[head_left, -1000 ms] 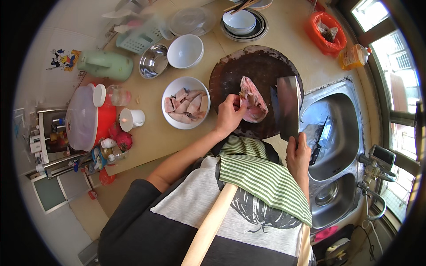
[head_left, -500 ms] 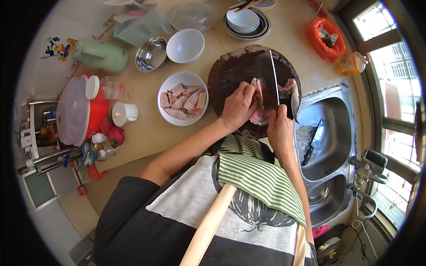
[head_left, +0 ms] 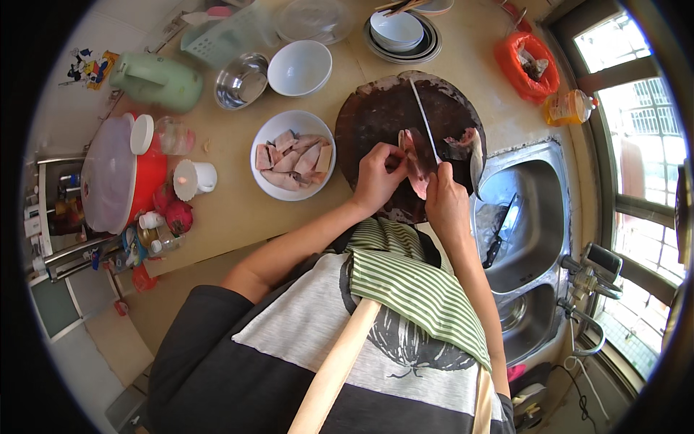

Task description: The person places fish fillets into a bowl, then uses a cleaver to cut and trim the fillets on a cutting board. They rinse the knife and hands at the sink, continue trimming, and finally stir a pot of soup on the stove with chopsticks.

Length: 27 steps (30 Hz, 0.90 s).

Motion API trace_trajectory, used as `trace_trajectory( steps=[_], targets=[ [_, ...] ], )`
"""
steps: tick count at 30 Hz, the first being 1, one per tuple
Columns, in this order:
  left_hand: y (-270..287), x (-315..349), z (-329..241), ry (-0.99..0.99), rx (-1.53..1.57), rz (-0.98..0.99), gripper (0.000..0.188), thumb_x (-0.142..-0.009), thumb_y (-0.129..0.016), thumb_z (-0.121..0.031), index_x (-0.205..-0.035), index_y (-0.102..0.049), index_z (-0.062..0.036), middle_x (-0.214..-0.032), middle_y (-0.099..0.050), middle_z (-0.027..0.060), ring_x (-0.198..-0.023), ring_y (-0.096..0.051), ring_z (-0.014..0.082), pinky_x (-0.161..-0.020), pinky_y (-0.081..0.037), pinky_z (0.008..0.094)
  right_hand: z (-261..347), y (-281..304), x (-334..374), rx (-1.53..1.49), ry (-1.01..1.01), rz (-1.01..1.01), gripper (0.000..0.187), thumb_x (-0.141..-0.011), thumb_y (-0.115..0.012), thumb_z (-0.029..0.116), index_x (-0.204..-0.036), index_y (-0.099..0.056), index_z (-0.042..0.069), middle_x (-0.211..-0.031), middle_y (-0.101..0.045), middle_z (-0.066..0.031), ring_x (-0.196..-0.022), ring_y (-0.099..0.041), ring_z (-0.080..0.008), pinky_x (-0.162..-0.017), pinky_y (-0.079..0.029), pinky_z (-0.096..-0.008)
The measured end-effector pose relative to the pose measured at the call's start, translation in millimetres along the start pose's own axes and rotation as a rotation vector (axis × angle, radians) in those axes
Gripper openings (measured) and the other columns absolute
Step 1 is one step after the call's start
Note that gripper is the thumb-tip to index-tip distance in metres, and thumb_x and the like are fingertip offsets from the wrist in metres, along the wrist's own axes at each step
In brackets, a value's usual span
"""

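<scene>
A round dark chopping board (head_left: 369, 116) lies before me. My right hand (head_left: 447, 197) is closed around the handle of a cleaver (head_left: 424, 116), whose spine shows as a bright line slanting to the far left. Against the blade's left side lies a pink piece of fish (head_left: 416, 173). With thumb and fingers bent together, my left hand (head_left: 381, 172) grips the left edge of that piece. The cleaver's cutting edge is hidden. On the board's right side rests a grey fish offcut (head_left: 476, 155), hanging slightly over the rim. A white bowl (head_left: 258, 170) with several cut fish pieces (head_left: 289, 159) stands left of the board.
Farther off are an empty white bowl (head_left: 300, 69), a steel bowl (head_left: 240, 83) and stacked bowls (head_left: 397, 32). At right, a double sink (head_left: 538, 217) holds a black-handled knife (head_left: 502, 235). A red bag-lined bin (head_left: 524, 79) and an orange bottle (head_left: 567, 108) stand behind it.
The cleaver has shifted left and now slants farther to the left. My left hand has drawn back leftward to the edge of the fish piece, which shows more fully.
</scene>
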State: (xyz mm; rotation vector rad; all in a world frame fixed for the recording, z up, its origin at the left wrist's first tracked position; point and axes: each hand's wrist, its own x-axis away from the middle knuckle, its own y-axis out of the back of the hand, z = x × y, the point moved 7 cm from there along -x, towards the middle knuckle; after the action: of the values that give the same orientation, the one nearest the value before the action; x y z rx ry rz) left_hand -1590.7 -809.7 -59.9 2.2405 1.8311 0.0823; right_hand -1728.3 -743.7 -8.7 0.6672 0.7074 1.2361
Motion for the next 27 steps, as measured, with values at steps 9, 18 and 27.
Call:
trace_trajectory(
  steps=[9,18,27],
  targets=[
    [13.5,5.2,-2.9,-0.050,-0.074,0.015,0.011,-0.078,-0.071,0.002,-0.085,-0.063,0.0033,-0.085,-0.064,0.0093,-0.070,-0.067,0.0156,-0.064,-0.055,0.0261,-0.2,-5.9,1.7,0.033,-0.025,0.082,0.013,-0.095,-0.050,0.011,-0.093,-0.039,0.003,-0.064,-0.057,-0.0274,-0.062,-0.058,-0.0476,-0.049,-0.042,-0.0548],
    [10.3,8.1,-0.4,-0.110,-0.034,0.080,0.014,-0.077,-0.071,0.003,-0.088,-0.063,0.0044,-0.094,-0.062,0.0099,-0.076,-0.067,0.0161,-0.067,-0.057,0.0268,6.6,-12.8,2.4,0.057,-0.036,0.114,0.013,-0.095,-0.049,0.011,-0.094,-0.039,0.003,-0.067,-0.058,-0.0295,-0.065,-0.058,-0.0499,-0.052,-0.042,-0.0575],
    [20.4,13.2,-18.3,-0.164,-0.009,0.053,0.013,-0.078,-0.070,0.001,-0.088,-0.062,0.0007,-0.094,-0.058,0.0070,-0.065,-0.061,0.0115,-0.061,-0.053,0.0250,84.3,125.4,-2.4,-0.196,0.141,-0.468,0.012,-0.096,-0.048,0.009,-0.095,-0.039,0.000,-0.072,-0.060,-0.0205,-0.062,-0.061,-0.0347,-0.054,-0.046,-0.0411]
  ],
)
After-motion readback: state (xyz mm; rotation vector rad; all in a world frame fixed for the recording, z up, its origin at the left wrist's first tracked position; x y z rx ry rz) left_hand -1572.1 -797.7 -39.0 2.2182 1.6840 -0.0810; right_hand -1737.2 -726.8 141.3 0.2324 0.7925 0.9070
